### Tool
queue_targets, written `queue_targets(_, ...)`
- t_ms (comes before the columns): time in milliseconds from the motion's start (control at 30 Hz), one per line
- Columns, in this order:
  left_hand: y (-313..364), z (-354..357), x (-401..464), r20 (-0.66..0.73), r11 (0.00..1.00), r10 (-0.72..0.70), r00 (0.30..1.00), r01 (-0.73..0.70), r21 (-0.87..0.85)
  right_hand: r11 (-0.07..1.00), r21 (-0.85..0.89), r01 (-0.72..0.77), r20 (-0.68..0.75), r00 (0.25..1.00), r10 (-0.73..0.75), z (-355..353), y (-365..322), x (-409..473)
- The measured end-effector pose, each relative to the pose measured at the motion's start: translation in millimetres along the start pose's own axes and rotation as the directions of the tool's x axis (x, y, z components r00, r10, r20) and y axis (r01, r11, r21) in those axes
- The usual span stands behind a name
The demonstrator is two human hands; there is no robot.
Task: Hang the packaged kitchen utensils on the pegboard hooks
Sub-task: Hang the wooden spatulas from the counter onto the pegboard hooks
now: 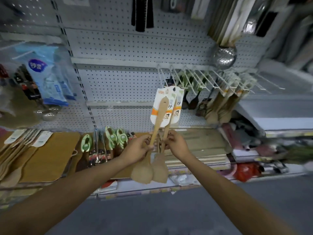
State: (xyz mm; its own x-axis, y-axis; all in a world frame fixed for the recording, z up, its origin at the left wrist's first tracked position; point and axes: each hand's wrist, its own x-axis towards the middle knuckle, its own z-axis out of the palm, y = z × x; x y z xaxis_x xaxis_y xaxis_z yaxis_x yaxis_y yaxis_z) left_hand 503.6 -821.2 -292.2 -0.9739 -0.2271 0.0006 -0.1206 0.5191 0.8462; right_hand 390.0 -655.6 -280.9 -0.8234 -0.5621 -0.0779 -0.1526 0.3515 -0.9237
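Two wooden spatulas on white-and-orange cards are held upright in front of the grey pegboard (128, 85). My left hand (138, 149) grips the handle of the nearer wooden spatula (156, 126). My right hand (176, 144) pinches the handle of the second wooden spatula (166, 131) just behind it. Both blades point down, below my hands. The card tops (171, 94) reach up to the leftmost white pegboard hook (163, 77); whether a card is on the hook I cannot tell.
A row of white hooks (220, 78) runs to the right, some carrying wooden and dark utensils (218, 106). A steel skimmer (224, 55) hangs above. Blue bags (49, 77) hang at left. Below, a shelf holds cutting boards (44, 155), green peelers (116, 138) and wooden spatulas (13, 150).
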Motion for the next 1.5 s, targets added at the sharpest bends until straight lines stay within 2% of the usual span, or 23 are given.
queue_targets(100,37,37,25,-0.009,0.999,0.035,0.999,-0.035,-0.035,1.0,0.027,0.006,-0.035,0.999,-0.005,-53,15,-1)
queue_targets(300,94,115,74,-0.022,0.994,0.011,1.0,-0.014,-0.11,0.993,0.115,0.013,-0.068,0.998,-0.005,-165,61,-4)
queue_targets(433,126,164,102,-0.023,0.996,0.014,1.0,-0.016,-0.088,0.986,0.165,0.03,-0.07,0.997,-0.019,-232,81,-7)
queue_targets(567,139,200,133,0.045,0.999,0.048,0.998,-0.047,-0.019,0.992,0.121,0.028,-0.101,0.995,-0.016,-280,101,-2)
queue_targets(900,165,253,207,0.088,0.99,0.136,0.987,-0.138,0.018,0.975,0.223,-0.019,-0.196,0.979,0.064,-341,140,34)
queue_targets(1067,173,266,247,0.125,0.984,0.165,0.978,-0.172,0.047,0.983,0.184,-0.01,-0.259,0.964,0.059,-365,157,56)
queue_targets(1300,171,281,284,0.18,0.982,0.19,0.965,-0.189,-0.025,0.979,0.194,-0.067,-0.339,0.932,0.13,-392,176,82)
queue_targets(1500,174,290,302,0.197,0.984,0.179,0.964,-0.177,-0.031,0.967,0.223,-0.126,-0.342,0.918,0.198,-426,201,102)
